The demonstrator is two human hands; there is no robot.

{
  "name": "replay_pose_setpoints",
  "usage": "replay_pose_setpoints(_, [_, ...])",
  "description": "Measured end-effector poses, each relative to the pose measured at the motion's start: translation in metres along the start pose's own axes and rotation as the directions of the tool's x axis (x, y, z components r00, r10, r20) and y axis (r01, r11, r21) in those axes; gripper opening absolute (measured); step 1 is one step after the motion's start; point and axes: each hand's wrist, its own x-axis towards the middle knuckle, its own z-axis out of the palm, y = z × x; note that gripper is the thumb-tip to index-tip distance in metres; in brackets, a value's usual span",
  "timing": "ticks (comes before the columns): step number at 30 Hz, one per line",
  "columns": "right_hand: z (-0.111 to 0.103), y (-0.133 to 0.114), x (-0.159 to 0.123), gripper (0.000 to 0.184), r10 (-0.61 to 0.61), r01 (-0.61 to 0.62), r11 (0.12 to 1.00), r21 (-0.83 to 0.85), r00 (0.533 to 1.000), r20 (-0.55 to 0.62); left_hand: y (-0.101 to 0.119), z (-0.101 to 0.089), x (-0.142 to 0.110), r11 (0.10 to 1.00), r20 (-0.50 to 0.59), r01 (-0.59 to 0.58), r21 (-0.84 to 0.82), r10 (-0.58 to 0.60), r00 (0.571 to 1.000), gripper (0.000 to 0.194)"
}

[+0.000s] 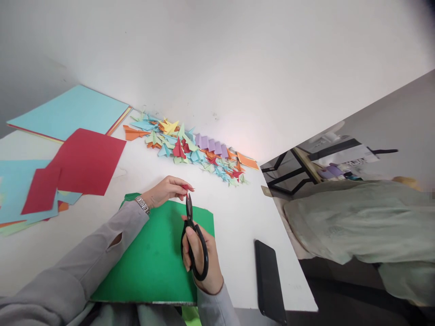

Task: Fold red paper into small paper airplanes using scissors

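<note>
My left hand (166, 190) pinches a small red paper piece (187, 186) above a green sheet (149, 258) on the white table (238, 213). My right hand (203, 253) grips black scissors (190, 235) by the loop handles. The blades point up and away, their tips right at the red piece. A metal watch sits on my left wrist. Both sleeves are grey.
A heap of folded paper shapes in several colours (190, 147) lies along the wall. Red sheets (84, 160) and light blue sheets (73, 111) lie at the left. A black phone (269, 280) rests near the table's right edge. A person in pale green clothing (356, 217) is at the right.
</note>
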Motion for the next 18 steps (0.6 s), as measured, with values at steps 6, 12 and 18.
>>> replay_pose_setpoints(6, [-0.0004, -0.0013, -0.0009, 0.049, 0.001, -0.001, 1.000, -0.009, 1.000, -0.001, 0.0012, 0.0007, -0.0005, 0.999, 0.002, -0.004, 0.033, 0.004, 1.000, 0.018])
replay_pose_setpoints(12, [-0.0017, -0.0016, -0.0018, 0.050, 0.027, -0.027, 1.000, -0.002, 1.000, -0.005, 0.0023, -0.0004, 0.0004, 0.998, 0.003, 0.012, 0.060, -0.012, 1.000, 0.018])
replay_pose_setpoints(18, [-0.0011, -0.0022, -0.0023, 0.051, 0.026, -0.026, 1.000, -0.006, 1.000, -0.006, 0.0035, -0.0012, -0.0002, 0.996, 0.004, 0.015, 0.086, -0.015, 1.000, 0.019])
